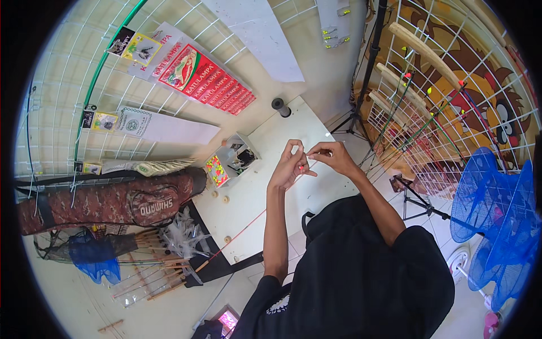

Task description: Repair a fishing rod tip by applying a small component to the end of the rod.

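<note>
Over the white table (248, 226), my left hand (289, 168) has its thumb and a finger bent into a loop, with other fingers curled. A small orange-red piece (302, 169) shows among those fingers, too small to name. My right hand (333, 157) pinches thumb and forefinger together close beside the left fingers. Whatever sits in that pinch is too fine to make out. A thin red fishing rod (244, 229) with a pale wooden handle slants over the table's near left edge toward my left wrist. Its far end is hard to follow near the hand.
An open white box (243, 151) of small parts stands beside a tray of bright beads (215, 171). Farther back is a black cylinder (280, 107). A camouflage rod bag (113, 198) lies left. Blue nets (491, 209) and a black tripod (415, 198) stand right.
</note>
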The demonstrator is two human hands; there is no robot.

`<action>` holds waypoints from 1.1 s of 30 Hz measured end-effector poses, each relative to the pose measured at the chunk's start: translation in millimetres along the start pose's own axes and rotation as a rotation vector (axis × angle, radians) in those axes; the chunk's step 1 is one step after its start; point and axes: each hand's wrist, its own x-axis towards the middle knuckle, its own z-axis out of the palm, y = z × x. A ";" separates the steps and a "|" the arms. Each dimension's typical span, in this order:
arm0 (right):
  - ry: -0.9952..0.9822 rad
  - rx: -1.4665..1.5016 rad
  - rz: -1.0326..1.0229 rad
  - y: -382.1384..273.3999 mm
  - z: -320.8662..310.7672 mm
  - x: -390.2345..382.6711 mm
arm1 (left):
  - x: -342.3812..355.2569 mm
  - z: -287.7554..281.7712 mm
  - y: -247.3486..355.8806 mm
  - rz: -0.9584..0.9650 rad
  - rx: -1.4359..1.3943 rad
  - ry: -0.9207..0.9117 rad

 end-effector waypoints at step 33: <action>0.194 -0.234 -0.281 -9.3 -1.3 -3.3 | 0.3 20.6 -9.9 0.221 0.333 0.272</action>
